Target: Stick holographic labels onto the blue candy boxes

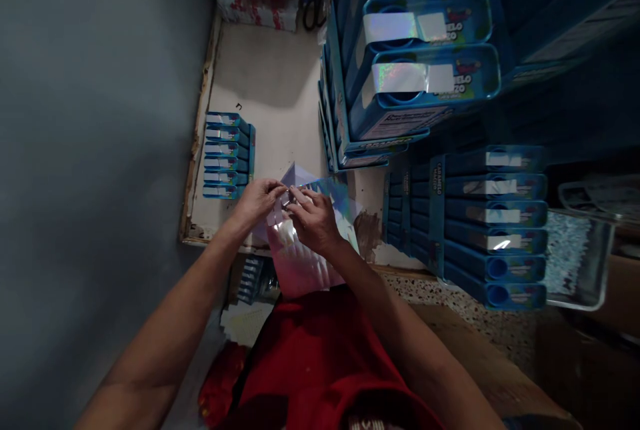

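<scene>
A shiny holographic sticker sheet (pixel 300 260) lies over the table's front edge, in front of my body. At its upper left part, my left hand (pixel 261 200) has its fingertips pinched together. Close beside it, my right hand (pixel 315 217) is bent over the sheet with its fingers curled. Between the fingertips is a small shiny piece, partly hidden. Under the sheet shows the corner of a pale paper (pixel 295 173). To the left stands a small row of blue boxes (pixel 225 155) with silvery stickers across their ends.
Large stacks of blue boxes (pixel 405 123) rise at the back right of the table (pixel 265 63). More blue boxes (pixel 493 217) lie at the right, near a clear tray (pixel 605 263) of small pieces. Scissors (pixel 314 13) lie at the back. A wall is on the left.
</scene>
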Tool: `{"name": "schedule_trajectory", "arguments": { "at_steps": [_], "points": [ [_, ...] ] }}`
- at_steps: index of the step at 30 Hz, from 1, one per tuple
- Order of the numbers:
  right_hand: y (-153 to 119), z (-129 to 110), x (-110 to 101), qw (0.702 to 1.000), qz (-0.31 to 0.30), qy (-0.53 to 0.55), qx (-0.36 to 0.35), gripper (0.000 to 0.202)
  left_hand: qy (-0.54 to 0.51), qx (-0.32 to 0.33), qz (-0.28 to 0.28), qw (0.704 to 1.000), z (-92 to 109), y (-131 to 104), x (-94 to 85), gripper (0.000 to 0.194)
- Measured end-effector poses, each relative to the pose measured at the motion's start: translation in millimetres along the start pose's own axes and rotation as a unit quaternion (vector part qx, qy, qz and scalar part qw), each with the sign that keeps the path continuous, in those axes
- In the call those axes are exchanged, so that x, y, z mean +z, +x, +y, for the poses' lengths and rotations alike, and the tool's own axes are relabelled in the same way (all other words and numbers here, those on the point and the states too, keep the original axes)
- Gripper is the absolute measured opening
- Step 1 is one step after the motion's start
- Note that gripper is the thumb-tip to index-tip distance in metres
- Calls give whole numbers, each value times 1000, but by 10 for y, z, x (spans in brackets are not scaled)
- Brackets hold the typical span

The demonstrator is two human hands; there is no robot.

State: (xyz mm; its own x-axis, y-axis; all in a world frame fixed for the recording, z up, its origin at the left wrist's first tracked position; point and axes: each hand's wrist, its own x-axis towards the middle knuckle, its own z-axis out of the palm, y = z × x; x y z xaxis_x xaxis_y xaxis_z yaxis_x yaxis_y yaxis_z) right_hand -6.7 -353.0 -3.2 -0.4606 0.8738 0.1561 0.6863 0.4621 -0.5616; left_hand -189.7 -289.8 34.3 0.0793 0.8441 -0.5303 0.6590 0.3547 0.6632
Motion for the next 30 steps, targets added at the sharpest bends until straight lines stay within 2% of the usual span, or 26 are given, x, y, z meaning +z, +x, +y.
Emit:
{"name": "schedule_trajectory", "arguments": {
  "at_steps": [3, 8, 11, 14, 16, 17, 19, 20, 21, 23, 24, 26, 27, 28, 30],
  "points": [
    [-51, -48, 8, 1000, -3, 10, -3, 25, -2, -28, 24, 999, -16, -6, 11, 36],
    [-117, -135, -80, 999, 24, 32, 37, 19, 8, -12, 22, 1000, 18, -26, 36, 34],
    [-148, -185, -174, 997, 20, 28, 71, 15, 55, 3, 52, 997, 56, 24, 75, 31],
    [-250, -293, -343, 986, 37, 69, 144, 12, 102, 37, 85, 990, 95, 137, 130, 30],
    [-364, -404, -542, 957, 75, 158, 233, 11, 137, 60, 134, 980, 137, 161, 163, 28],
    [-428, -465, -670, 929, 92, 217, 284, 11, 149, 76, 167, 972, 166, 130, 180, 29],
    [-559, -580, -969, 856, 104, 342, 373, 15, 134, 107, 228, 958, 241, -38, 231, 32],
    [-622, -627, -1127, 818, 105, 394, 406, 19, 98, 115, 238, 960, 284, -169, 272, 34],
    [-685, -664, -1281, 784, 103, 437, 428, 23, 39, 111, 221, 968, 328, -322, 328, 37],
    [-807, -710, -1556, 737, 101, 487, 458, 28, -136, 65, 116, 982, 410, -640, 486, 54],
    [-867, -720, -1669, 721, 100, 500, 470, 28, -232, 30, 44, 971, 447, -782, 583, 64],
    [-989, -729, -1844, 698, 100, 513, 489, 29, -385, -35, -91, 918, 516, -993, 787, 81],
    [-1049, -731, -1908, 689, 103, 519, 496, 29, -433, -54, -138, 889, 552, -1061, 879, 85],
    [-1109, -734, -1960, 680, 109, 525, 500, 29, -460, -62, -171, 869, 592, -1107, 957, 84],
    [-1225, -742, -2038, 658, 124, 541, 508, 28, -469, -59, -198, 859, 695, -1162, 1055, 71]
  ]
}}
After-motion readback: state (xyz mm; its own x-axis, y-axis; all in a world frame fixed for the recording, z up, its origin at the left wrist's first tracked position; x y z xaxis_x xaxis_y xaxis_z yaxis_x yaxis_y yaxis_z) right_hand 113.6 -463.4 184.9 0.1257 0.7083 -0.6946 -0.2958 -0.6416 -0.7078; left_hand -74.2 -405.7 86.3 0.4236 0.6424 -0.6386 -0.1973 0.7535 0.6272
